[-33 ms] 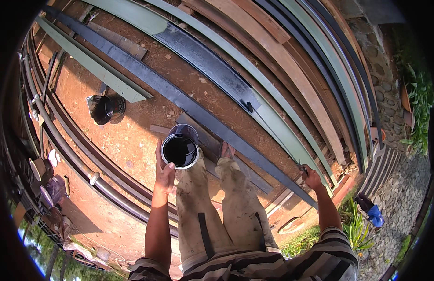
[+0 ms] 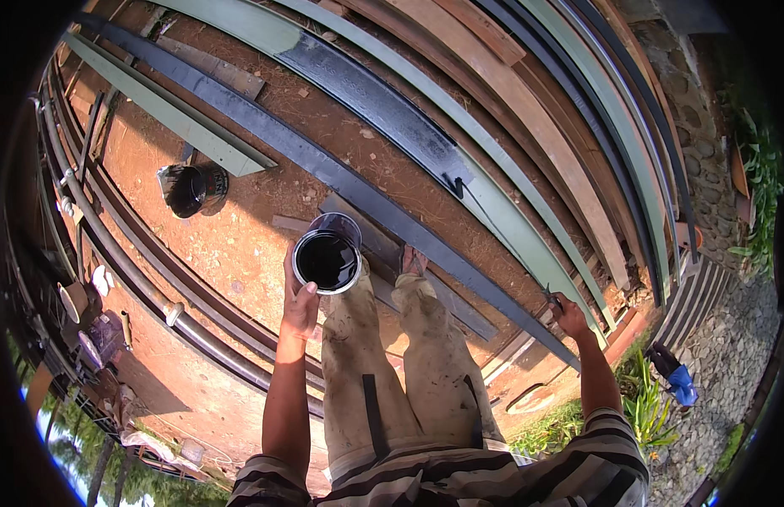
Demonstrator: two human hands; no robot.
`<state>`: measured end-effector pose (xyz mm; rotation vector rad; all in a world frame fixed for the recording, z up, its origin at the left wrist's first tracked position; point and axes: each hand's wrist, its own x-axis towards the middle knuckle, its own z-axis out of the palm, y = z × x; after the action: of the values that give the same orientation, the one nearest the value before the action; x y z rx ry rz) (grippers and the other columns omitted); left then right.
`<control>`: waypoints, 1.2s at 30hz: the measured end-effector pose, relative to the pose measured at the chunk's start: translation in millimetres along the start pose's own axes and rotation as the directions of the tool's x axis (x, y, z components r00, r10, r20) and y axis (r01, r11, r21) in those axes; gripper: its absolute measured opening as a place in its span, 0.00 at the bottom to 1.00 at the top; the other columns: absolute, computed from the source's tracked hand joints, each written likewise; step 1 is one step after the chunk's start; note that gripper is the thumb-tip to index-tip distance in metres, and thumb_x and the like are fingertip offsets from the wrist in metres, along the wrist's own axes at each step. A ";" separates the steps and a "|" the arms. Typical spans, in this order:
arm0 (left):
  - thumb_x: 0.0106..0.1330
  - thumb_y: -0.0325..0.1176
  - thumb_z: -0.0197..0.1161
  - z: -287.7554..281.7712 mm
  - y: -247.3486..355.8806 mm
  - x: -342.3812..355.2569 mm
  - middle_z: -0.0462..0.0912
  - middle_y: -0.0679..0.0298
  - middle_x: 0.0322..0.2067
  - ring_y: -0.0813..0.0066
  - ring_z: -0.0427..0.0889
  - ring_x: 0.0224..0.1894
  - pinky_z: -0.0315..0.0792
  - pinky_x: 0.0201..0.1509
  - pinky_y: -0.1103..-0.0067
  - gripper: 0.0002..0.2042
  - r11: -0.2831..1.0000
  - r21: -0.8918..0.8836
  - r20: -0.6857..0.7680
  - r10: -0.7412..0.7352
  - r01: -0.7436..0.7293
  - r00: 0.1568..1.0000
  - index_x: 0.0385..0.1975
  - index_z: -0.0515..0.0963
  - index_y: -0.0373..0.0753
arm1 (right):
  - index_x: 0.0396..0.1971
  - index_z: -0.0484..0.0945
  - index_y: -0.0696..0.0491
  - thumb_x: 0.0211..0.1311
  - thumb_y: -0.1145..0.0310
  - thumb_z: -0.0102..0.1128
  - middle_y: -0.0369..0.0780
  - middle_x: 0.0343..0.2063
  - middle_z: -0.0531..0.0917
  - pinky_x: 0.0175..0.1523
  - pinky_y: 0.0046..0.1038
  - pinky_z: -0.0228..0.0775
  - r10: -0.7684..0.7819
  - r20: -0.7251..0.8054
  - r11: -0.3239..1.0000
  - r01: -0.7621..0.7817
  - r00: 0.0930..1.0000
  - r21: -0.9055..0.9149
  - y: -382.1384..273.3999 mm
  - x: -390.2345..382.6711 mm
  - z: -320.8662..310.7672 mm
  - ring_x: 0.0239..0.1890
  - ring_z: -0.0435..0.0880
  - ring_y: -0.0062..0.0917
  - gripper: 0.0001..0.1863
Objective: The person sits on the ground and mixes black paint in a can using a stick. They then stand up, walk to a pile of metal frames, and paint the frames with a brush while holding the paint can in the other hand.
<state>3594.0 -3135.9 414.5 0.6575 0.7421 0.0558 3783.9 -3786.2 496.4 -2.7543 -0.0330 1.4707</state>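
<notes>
My left hand (image 2: 300,304) grips the side of an open round can of black paint (image 2: 327,260), held above my knees. To the right, my right hand (image 2: 568,317) is closed on a small brush (image 2: 550,297) whose tip meets the lower end of a long black-painted bar (image 2: 324,169). That bar runs diagonally across the red dirt ground in front of my feet. A second long piece, black at one end and pale green at the other (image 2: 383,110), lies just beyond it.
A second black-stained can (image 2: 193,188) stands on the dirt to the left. Several long green, brown and dark boards (image 2: 569,144) lie side by side beyond. Metal pipes (image 2: 155,296) run along the left. A stone wall (image 2: 704,169) and a blue object (image 2: 675,376) are on the right.
</notes>
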 end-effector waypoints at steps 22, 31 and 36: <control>0.67 0.40 0.70 153.7 -116.0 -36.2 0.67 0.60 0.73 0.60 0.72 0.72 0.72 0.73 0.57 0.40 0.981 0.100 0.028 -0.169 0.165 0.985 0.78 0.57 0.50 | 0.67 0.69 0.54 0.80 0.52 0.54 0.45 0.26 0.86 0.31 0.37 0.79 0.010 0.240 0.794 -0.154 0.971 0.589 119.3 -48.1 16.5 0.26 0.87 0.34 0.26; 0.61 0.37 0.75 152.3 -115.4 -26.3 0.63 0.59 0.75 0.59 0.68 0.75 0.69 0.75 0.59 0.51 0.961 0.173 0.028 -0.226 0.218 0.974 0.82 0.49 0.50 | 0.56 0.76 0.62 0.81 0.49 0.48 0.60 0.36 0.87 0.56 0.54 0.76 -0.201 0.025 0.960 0.202 0.979 -0.194 38.3 89.1 -18.3 0.43 0.87 0.56 0.27; 0.60 0.35 0.76 152.5 -105.8 -22.7 0.59 0.59 0.77 0.59 0.64 0.77 0.65 0.77 0.60 0.55 0.960 0.195 0.011 -0.208 0.202 0.978 0.84 0.44 0.51 | 0.55 0.80 0.65 0.82 0.47 0.42 0.61 0.50 0.85 0.63 0.48 0.74 -0.077 0.184 0.990 0.096 0.980 -0.099 -29.7 111.4 -43.3 0.54 0.85 0.52 0.33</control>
<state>3656.3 -3308.3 451.1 0.7605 0.7877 -0.2195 3881.6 -3753.7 428.7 -2.6510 -0.2383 1.7368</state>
